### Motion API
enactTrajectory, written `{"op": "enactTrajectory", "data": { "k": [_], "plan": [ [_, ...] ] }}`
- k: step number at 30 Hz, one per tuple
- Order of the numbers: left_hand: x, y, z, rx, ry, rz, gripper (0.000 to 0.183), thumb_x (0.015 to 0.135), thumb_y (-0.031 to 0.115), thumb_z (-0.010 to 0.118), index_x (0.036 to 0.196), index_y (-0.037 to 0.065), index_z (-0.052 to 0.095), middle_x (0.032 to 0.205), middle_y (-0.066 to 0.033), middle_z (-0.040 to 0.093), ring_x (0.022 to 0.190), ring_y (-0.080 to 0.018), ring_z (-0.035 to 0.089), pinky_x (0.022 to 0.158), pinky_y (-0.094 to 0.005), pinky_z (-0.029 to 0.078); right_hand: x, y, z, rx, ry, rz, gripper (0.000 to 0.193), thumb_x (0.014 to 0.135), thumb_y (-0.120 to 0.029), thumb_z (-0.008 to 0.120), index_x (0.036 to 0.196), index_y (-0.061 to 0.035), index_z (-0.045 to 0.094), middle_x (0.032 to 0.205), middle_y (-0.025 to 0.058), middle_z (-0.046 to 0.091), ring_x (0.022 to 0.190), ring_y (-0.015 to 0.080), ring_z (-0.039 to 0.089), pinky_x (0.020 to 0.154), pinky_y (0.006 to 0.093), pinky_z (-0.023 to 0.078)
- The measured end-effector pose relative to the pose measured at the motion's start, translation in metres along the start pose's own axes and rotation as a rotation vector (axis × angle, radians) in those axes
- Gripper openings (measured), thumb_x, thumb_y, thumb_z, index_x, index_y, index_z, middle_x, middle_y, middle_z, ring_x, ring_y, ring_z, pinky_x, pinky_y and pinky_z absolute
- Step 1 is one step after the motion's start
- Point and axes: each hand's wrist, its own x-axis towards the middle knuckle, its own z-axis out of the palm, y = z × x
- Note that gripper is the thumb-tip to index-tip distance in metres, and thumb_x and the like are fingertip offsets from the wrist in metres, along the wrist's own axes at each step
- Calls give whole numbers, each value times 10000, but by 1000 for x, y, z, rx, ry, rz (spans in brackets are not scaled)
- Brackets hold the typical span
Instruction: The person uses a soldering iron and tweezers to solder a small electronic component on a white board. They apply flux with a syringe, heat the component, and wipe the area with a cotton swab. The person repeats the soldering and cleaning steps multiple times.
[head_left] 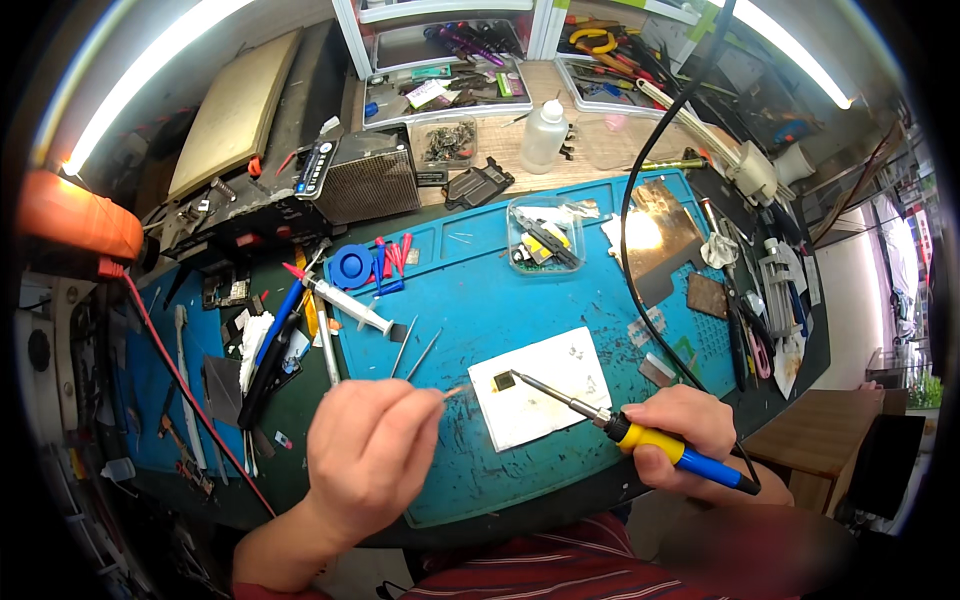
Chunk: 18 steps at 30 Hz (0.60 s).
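My right hand [685, 432] grips a soldering iron [650, 445] by its yellow and blue handle. The iron's tip points left and reaches a small dark square chip [504, 381]; whether it touches the chip is hard to tell. Under the chip lies a white pad [545, 415] with dark smudges. To the left of the pad, my left hand [375, 450] pinches a thin copper-coloured strand [457, 390], its end near the pad's left edge. Tweezers [423, 355] rest on the blue work mat [480, 300] beyond my left hand.
The iron's black cable [628, 200] arches over the mat's right side. A syringe [350, 308] and a blue spool [352, 266] lie left. Farther back are a clear parts box [545, 262], a white squeeze bottle [544, 138] and a copper-coloured plate [655, 225]. Tools crowd the right edge.
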Motion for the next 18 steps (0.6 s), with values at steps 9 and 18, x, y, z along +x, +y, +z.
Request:
{"op": "enactTrajectory", "data": {
  "k": [9, 18],
  "plan": [
    [-18, 7, -37, -44, 187, -408, 233, 962, 14, 716, 1157, -1, 588, 938, -92, 631, 781, -159, 635, 672, -284, 521, -18, 0, 1, 149, 166, 88, 342, 865, -50, 842, 1149, -46, 651, 967, 92, 710, 838, 146, 681, 769, 269, 536],
    [-81, 1, -48, -223, 218, -548, 134, 1014, 14, 582, 1145, -6, 559, 1051, -94, 595, 892, -164, 595, 755, -301, 502, -27, -8, -10, 536, 417, 238, 315, 945, -124, 793, 1190, -18, 626, 1044, 94, 683, 829, 109, 644, 724, 254, 521]
  ]
}}
